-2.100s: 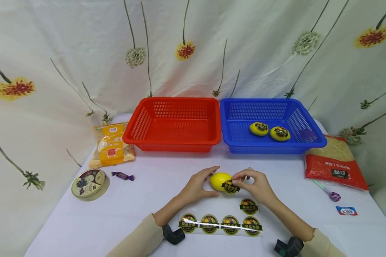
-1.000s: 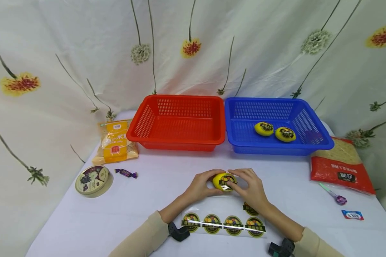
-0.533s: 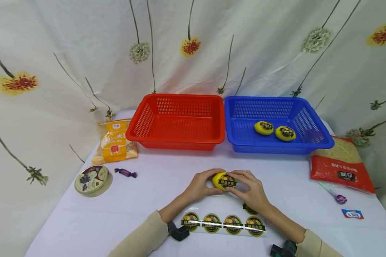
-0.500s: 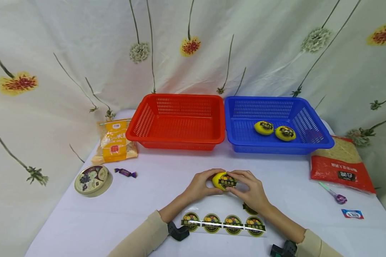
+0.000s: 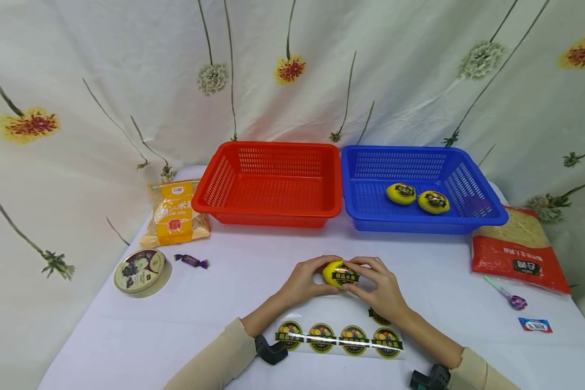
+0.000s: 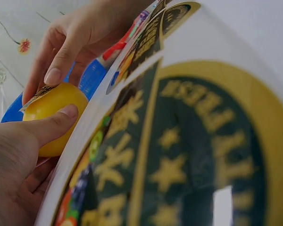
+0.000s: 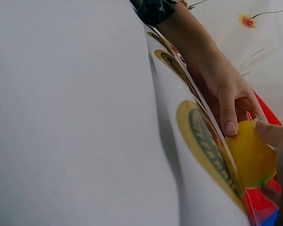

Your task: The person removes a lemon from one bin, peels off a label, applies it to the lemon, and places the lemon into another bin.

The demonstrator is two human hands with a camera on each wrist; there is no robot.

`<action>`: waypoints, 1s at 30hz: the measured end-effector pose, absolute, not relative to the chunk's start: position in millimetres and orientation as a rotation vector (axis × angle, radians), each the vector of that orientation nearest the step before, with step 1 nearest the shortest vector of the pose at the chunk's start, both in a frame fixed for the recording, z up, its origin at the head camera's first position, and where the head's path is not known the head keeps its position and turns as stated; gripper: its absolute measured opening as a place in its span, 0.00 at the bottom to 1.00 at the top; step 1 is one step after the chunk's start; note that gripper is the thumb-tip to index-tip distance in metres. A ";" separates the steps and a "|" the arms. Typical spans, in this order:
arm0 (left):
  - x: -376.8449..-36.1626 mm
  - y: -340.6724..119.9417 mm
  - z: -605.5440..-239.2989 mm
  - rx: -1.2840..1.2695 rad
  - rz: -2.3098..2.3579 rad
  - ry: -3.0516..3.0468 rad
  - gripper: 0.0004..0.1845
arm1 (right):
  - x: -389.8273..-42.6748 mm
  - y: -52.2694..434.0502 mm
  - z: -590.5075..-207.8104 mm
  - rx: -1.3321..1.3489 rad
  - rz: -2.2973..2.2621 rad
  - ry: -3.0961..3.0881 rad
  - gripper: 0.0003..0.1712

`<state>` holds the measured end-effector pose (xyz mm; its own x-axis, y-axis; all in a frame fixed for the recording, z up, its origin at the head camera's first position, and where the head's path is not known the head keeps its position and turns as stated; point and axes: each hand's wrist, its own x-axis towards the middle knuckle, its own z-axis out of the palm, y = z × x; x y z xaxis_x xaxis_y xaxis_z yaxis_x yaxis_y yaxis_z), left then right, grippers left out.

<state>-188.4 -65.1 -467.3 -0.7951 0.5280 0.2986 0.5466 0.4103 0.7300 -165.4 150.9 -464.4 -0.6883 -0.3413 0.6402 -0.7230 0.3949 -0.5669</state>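
In the head view, the yellow lemon (image 5: 335, 273) sits on the white table (image 5: 127, 336) just in front of the person, cupped between both hands: the left hand (image 5: 303, 283) curls round its left side with the thumb underneath, and the right hand (image 5: 377, 287) curls round its right side, fingers pressing the round sticker (image 5: 346, 275) flat against the peel. Two seconds earlier the right hand was only pinching that sticker by its edge as it met the fruit; a second ago the fingers lay over it, and since half a second ago almost nothing has shifted, so the label now looks stuck down and is being smoothed. This suggests the labelling of this lemon is about finished. Two labelled lemons (image 5: 417, 197) lie in the blue basket (image 5: 478, 219), while the red basket (image 5: 268, 214) beside it holds nothing visible. The sticker sheet (image 5: 338, 341) lies on the table near the wrists, one sticker partly hidden behind the right forearm. In the left wrist view, the sheet (image 6: 188, 141) fills the foreground, blurred; beyond it the left thumb (image 6: 47, 129) presses the lemon (image 6: 54, 110) from below while the right hand's fingers (image 6: 61, 56) rest on the sticker edge at its top. In the right wrist view, the table (image 7: 61, 117) and sheet (image 7: 205, 141) take most of the frame; the left hand (image 7: 226, 94) grips the lemon (image 7: 252, 155) with its thumb, and a right fingertip (image 7: 273, 134) touches its upper side.
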 end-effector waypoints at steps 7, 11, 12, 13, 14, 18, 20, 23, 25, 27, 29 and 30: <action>-188.8 -63.6 -467.3 -1.011 -1.364 -2.618 0.34 | -166.4 151.3 -466.0 0.913 1.221 -2.234 0.28; -189.7 -63.5 -468.4 -1.004 -1.362 -2.623 0.34 | -166.4 151.6 -466.0 0.905 1.231 -2.263 0.28; -190.0 -63.5 -468.5 -1.001 -1.367 -2.624 0.34 | -166.0 151.6 -465.7 0.905 1.247 -2.272 0.28; -190.2 -63.5 -468.6 -1.001 -1.373 -2.624 0.34 | -165.7 151.6 -465.9 0.907 1.259 -2.277 0.28; -190.2 -63.4 -468.5 -1.001 -1.378 -2.626 0.34 | -165.3 151.7 -466.0 0.908 1.274 -2.283 0.28; -189.3 -64.2 -467.2 -0.971 -1.503 -2.653 0.33 | -164.2 151.4 -467.3 0.922 1.338 -2.287 0.27; -186.0 -64.3 -459.1 -0.925 -1.607 -2.673 0.29 | -165.0 151.1 -468.7 0.934 1.340 -2.280 0.27; -179.2 -64.1 -440.4 -0.825 -1.764 -2.693 0.23 | -166.3 150.0 -469.4 0.952 1.340 -2.266 0.28; -175.7 -64.3 -428.9 -0.793 -1.825 -2.693 0.20 | -167.0 149.5 -469.8 0.960 1.338 -2.264 0.29; -174.5 -64.8 -423.1 -0.775 -1.853 -2.702 0.20 | -167.2 149.1 -469.3 0.961 1.341 -2.267 0.29; -174.3 -65.2 -421.1 -0.770 -1.860 -2.706 0.21 | -167.2 149.0 -469.5 0.958 1.341 -2.274 0.29; -174.3 -65.3 -420.9 -0.770 -1.864 -2.706 0.21 | -167.3 149.0 -469.6 0.958 1.341 -2.275 0.29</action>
<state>-174.3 -65.3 -420.9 -0.8702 0.4886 0.0637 0.2336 0.2953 0.9264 -167.3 149.0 -469.6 -0.7190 -0.3814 0.5810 -0.6931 0.3306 -0.6406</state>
